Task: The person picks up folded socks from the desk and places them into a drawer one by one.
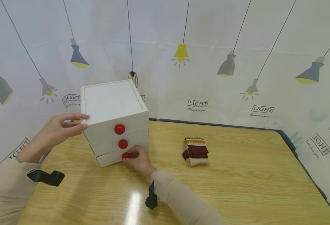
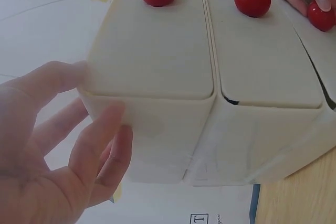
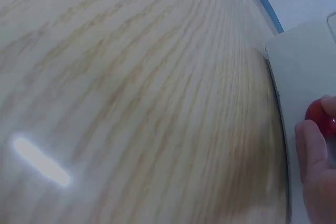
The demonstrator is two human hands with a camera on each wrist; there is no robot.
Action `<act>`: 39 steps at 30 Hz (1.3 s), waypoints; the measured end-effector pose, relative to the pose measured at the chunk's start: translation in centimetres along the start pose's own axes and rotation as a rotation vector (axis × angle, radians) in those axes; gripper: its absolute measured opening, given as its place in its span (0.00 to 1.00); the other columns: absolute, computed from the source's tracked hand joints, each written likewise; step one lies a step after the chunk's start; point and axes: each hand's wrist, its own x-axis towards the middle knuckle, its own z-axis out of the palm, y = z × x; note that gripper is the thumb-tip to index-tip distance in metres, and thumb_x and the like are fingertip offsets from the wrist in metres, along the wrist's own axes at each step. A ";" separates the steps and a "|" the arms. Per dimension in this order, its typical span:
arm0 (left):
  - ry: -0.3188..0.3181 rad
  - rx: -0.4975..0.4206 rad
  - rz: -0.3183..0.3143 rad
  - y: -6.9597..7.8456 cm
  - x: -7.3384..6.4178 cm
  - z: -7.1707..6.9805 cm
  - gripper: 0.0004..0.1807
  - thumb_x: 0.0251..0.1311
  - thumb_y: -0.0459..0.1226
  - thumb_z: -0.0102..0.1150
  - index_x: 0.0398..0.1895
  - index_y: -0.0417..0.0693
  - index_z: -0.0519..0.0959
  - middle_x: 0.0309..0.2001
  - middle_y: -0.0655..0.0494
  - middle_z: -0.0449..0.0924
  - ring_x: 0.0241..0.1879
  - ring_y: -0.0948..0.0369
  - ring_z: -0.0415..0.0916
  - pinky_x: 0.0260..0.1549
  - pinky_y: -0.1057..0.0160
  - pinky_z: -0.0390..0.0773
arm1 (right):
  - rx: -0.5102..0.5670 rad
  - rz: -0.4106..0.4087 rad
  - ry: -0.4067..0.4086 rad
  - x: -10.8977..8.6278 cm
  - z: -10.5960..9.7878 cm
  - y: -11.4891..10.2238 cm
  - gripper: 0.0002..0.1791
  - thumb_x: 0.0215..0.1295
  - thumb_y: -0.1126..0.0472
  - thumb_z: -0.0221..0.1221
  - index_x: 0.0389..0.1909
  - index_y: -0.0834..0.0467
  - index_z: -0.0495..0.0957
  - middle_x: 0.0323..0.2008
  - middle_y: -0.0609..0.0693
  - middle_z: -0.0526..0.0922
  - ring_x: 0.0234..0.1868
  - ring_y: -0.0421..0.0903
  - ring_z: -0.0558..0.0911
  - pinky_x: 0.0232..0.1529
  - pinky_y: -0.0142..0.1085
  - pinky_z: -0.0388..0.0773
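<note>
A white cabinet of three stacked drawers (image 1: pixel 111 101) stands on the table, each drawer front bearing a round red knob. My left hand (image 1: pixel 62 128) touches its upper left front corner, with fingertips (image 2: pixel 118 114) against the side panel. Down at the bottom drawer (image 1: pixel 108 158), my right hand (image 1: pixel 139 161) pinches the lowest red knob (image 2: pixel 321 16) between thumb and fingers. A thin dark gap runs along the top of that drawer's front. The top knob (image 1: pixel 119 129) and middle knob (image 1: pixel 123 143) are untouched.
To the right of the cabinet lies a folded bundle of knit fabric, like socks (image 1: pixel 197 151), striped mustard, maroon and cream. The wood table (image 1: pixel 252 181) ends at a dark back edge against a wall sheet (image 1: pixel 165 62) printed with lamps.
</note>
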 end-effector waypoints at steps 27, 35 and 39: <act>0.029 0.022 0.023 -0.4 0.3 0.3 0.26 0.60 0.47 0.51 0.58 0.42 0.66 0.54 0.41 0.67 0.54 0.46 0.64 0.44 0.51 0.71 | 0.175 0.034 -0.101 -8.8 -2.1 -0.4 0.11 0.47 0.75 0.61 0.34 0.70 0.75 0.33 0.58 0.79 0.32 0.47 0.78 0.32 0.28 0.76; 0.026 0.009 0.028 -0.6 0.3 0.3 0.25 0.60 0.45 0.51 0.57 0.41 0.66 0.53 0.42 0.68 0.53 0.52 0.67 0.45 0.47 0.69 | 0.219 0.088 -0.135 -10.8 -3.0 -0.3 0.10 0.50 0.73 0.61 0.36 0.68 0.76 0.35 0.54 0.78 0.34 0.45 0.78 0.34 0.28 0.76; 0.032 0.018 0.031 -0.7 0.3 0.3 0.25 0.59 0.45 0.52 0.57 0.43 0.67 0.50 0.48 0.71 0.47 0.67 0.69 0.43 0.51 0.71 | 0.243 0.115 -0.142 -11.5 -3.2 -0.4 0.10 0.51 0.73 0.60 0.36 0.68 0.77 0.35 0.53 0.78 0.35 0.47 0.79 0.35 0.29 0.76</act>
